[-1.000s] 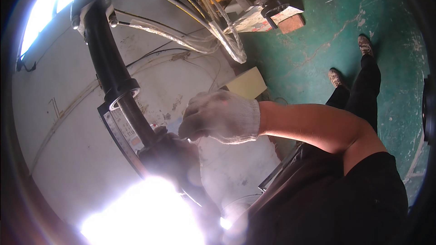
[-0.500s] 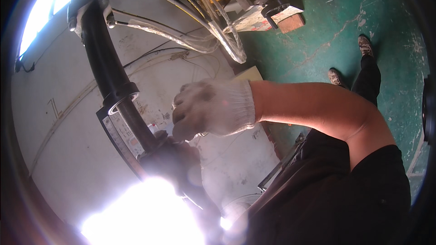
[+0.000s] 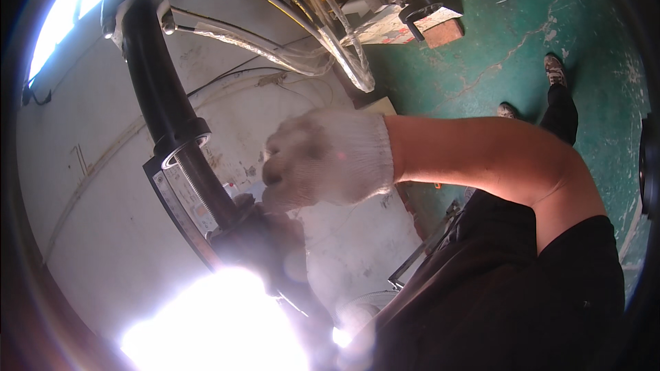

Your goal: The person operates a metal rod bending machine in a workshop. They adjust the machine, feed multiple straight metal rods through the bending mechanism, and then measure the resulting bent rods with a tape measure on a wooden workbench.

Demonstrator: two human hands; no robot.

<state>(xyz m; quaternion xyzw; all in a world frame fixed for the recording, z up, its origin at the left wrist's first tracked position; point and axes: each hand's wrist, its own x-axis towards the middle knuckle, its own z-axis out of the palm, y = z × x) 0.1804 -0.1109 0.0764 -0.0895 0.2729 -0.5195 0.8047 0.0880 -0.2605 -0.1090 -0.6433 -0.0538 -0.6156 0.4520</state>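
Note:
My right hand (image 3: 326, 158), in a white knit glove, is held closed with curled fingers beside the end of a long dark cylinder. Motion smears it, and whatever lies inside the fingers is hidden. Lower left, my left hand (image 3: 278, 244) shows as a dark, backlit shape. It appears closed around the lower end of a threaded rod (image 3: 206, 185), though glare hides much of the grip. That rod comes out of the black cylinder (image 3: 157, 79), through a flanged collar (image 3: 184, 141). A curved strip with markings (image 3: 175, 206) runs alongside the rod.
Intense white glare (image 3: 220, 323) covers the lower left. Plastic-wrapped hoses (image 3: 302, 48) hang near the top. A machine with a crank handle (image 3: 416, 17) stands beside a brick (image 3: 443, 33). Green floor (image 3: 495, 62) and shoes (image 3: 554, 69) appear at right.
My right hand and forearm have shifted slightly to the right, and the glove looks more blurred. The dark hand and the rod have hardly moved.

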